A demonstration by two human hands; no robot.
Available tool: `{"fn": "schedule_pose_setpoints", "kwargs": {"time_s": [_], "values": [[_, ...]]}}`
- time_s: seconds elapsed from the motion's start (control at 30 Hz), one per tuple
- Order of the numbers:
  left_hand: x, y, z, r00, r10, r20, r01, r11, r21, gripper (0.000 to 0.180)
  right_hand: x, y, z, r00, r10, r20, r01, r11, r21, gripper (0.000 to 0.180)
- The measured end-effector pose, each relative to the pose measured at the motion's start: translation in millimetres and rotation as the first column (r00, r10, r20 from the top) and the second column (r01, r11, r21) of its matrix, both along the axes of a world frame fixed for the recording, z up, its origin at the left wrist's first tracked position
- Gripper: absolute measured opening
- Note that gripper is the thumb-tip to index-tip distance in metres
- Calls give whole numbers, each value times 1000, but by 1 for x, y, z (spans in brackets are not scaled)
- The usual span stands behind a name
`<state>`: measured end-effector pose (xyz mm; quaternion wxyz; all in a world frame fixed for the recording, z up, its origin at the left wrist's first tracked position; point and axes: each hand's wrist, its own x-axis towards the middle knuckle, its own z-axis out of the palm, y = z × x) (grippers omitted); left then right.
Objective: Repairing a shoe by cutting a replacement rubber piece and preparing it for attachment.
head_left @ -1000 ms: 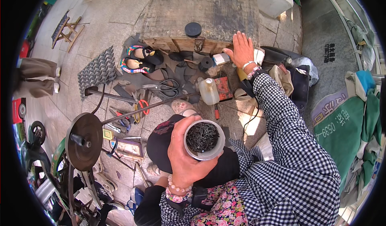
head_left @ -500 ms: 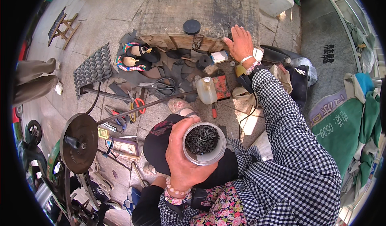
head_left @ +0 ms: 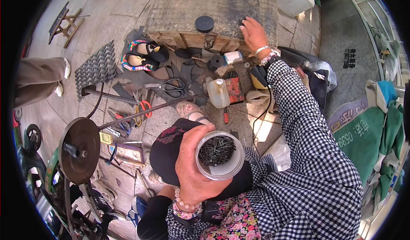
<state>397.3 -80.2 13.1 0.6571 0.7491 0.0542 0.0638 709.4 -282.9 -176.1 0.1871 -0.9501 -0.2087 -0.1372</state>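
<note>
The left hand (head_left: 195, 165) clasps a translucent plastic tub (head_left: 225, 169) above the lap, thumb and fingers wrapped around its wall; the open mouth faces upward and shows a mass of short dark nails (head_left: 216, 150). The right arm extends forward, and the right hand (head_left: 255, 34), fingers curled, is at the right part of the box-like wooden surface (head_left: 232, 5). A dark speck shows by its fingertips, too small for me to name; whether this grip is closed on it, I cannot tell. A black disc (head_left: 204, 23) lies on the surface, left of that hand. The step in hand appears to be fingertip work there, with the tub at the ready. The next move seemingly calls for a fine right-hand pinch and a level left grip, lest nails spill.
</note>
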Motion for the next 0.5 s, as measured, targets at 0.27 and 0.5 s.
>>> {"fn": "schedule_pose_setpoints", "kwargs": {"time_s": [0.27,0.5], "values": [[2,3,2,998,-60,11,59,998,37,80,39,25,-3,984,-179,10,178,983,40,33],[2,4,1,995,-92,28,90,994,66,86,41,9,-1,996,-74,-42,71,994,-78,12]]}}
